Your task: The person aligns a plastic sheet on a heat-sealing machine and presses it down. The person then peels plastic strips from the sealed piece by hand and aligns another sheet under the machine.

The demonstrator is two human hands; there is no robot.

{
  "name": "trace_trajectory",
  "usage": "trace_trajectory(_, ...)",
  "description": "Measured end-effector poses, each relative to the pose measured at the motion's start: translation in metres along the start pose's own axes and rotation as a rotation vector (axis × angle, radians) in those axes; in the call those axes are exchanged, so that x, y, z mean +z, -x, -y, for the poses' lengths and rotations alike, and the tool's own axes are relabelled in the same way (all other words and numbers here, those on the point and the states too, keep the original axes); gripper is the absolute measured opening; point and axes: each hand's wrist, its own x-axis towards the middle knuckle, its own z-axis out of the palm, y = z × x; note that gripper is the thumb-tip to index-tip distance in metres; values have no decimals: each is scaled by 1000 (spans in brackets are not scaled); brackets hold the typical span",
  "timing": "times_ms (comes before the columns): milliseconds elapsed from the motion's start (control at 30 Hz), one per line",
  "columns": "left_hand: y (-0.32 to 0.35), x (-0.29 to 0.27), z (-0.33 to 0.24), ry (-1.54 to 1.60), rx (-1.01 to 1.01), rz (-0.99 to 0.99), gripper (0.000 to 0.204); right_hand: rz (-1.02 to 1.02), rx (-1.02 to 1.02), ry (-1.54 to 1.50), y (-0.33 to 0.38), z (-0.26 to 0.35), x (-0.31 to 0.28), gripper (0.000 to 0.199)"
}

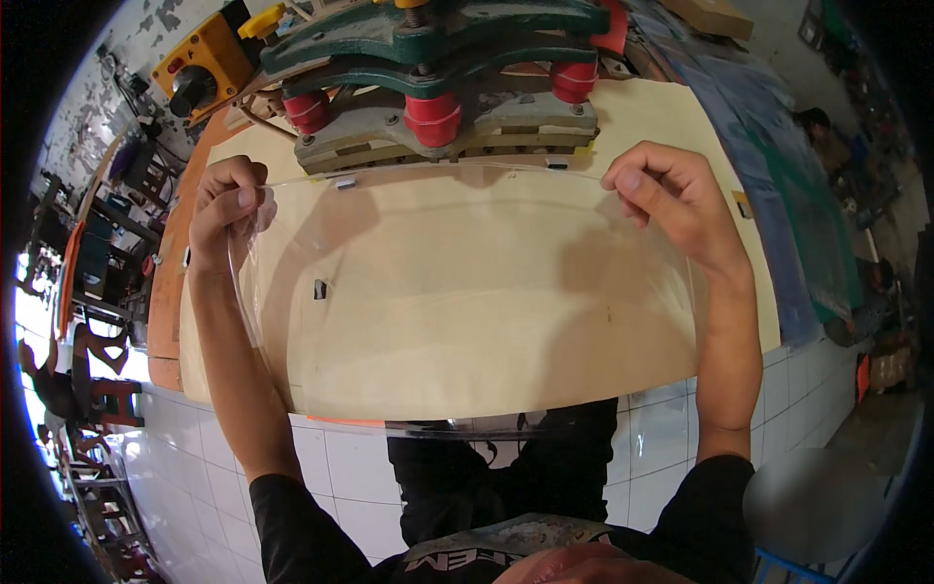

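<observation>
A wide sheet of clear plastic [467,292] stretches between my hands over a pale board [662,112]. My left hand [226,212] pinches its far left corner between thumb and fingers. At the far right corner, my right hand [671,200] is closed on the sheet in the same way. The sheet's far edge lies just in front of a press with a green frame [428,44], red posts [431,119] and a grey metal plate [486,117]. Its near edge hangs past the board's front, close to my body.
Small dark pieces, one of them a tab [320,289], lie on the board. A yellow control box [201,70] with a black knob is at the far left. Bluish plastic sheeting [725,136] covers the right side. A stool [119,401] stands on the tiled floor [355,467] at left.
</observation>
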Motion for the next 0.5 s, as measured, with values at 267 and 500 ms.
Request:
trace_trajectory(267, 0, 1, -2, -4, 10, 17, 21, 25, -15, 118, 1, 1, -1, 19)
trace_trajectory(500, -1, 2, -3, -13, 22, 23, 21, 0, -9, 44, -1, 0, 1, 21)
